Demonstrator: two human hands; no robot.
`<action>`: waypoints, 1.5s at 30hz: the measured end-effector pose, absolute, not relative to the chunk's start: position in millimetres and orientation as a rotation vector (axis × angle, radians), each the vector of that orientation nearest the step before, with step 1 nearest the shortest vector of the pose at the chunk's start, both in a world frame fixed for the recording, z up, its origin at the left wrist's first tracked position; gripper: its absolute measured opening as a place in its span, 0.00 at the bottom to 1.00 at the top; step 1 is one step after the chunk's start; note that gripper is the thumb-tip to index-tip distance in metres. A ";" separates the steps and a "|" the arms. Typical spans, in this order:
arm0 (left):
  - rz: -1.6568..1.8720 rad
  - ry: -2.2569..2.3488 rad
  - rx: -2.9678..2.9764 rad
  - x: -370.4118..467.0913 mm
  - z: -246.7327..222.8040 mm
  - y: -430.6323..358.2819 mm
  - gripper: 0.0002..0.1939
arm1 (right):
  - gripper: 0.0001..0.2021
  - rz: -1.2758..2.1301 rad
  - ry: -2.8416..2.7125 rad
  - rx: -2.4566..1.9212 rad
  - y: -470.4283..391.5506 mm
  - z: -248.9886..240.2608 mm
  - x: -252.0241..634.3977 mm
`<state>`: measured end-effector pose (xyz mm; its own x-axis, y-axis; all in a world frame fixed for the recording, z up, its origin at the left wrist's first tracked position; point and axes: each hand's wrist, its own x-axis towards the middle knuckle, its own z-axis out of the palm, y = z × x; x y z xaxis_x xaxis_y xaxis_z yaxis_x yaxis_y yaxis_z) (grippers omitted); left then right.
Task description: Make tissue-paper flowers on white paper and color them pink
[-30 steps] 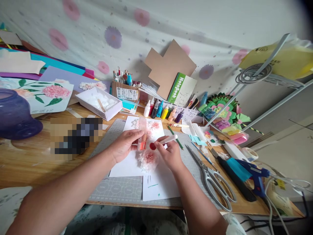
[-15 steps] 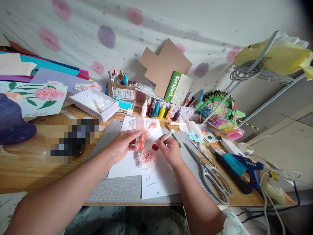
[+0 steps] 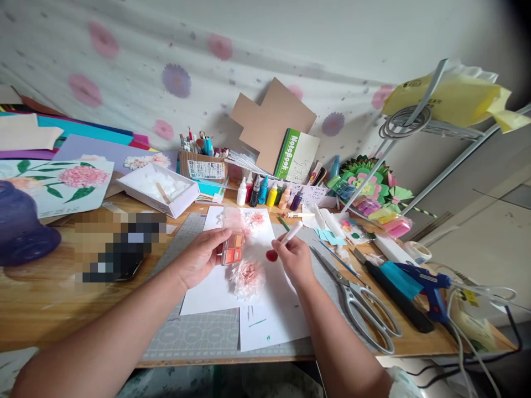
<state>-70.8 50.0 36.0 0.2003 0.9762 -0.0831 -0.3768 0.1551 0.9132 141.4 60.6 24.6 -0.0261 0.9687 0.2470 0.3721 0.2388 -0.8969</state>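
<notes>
My left hand (image 3: 206,254) grips a small makeup palette (image 3: 233,249) with its clear lid raised; orange and coral pans show in it. Between the fingers of my right hand (image 3: 293,258) is a makeup brush (image 3: 271,255) with a white handle and a dark red head, held apart from the palette. Below them a pink-centred paper flower (image 3: 248,279) lies on white paper (image 3: 199,296). More pink and white flowers (image 3: 254,219) rest on the sheet behind the palette, partly hidden by its lid.
A grey cutting mat (image 3: 174,337) lies beneath the paper. To the right are large scissors (image 3: 357,296), a utility knife (image 3: 394,290) and a blue glue gun (image 3: 429,284). Paint bottles (image 3: 271,194) line the back. At left are a white box (image 3: 160,188) and a purple container (image 3: 20,221).
My right hand has drawn the brush to the right, away from the palette. The palette has shifted slightly left and now faces me more. The whole view has shifted a little.
</notes>
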 end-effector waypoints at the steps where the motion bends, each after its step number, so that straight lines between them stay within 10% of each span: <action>1: 1.146 0.828 0.916 -71.3 35.6 49.6 0.20 | 0.12 0.798 -1.548 -1.218 59.1 26.0 140.7; 45: 1.190 0.912 0.909 -68.1 37.6 51.5 0.19 | 0.08 0.790 -1.811 -1.346 68.6 22.4 131.3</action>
<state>-68.1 51.5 37.6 0.1365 0.9860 -0.0955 -0.3486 0.1381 0.9270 131.3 68.6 22.4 -0.1820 0.9638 0.1947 0.5129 0.2620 -0.8175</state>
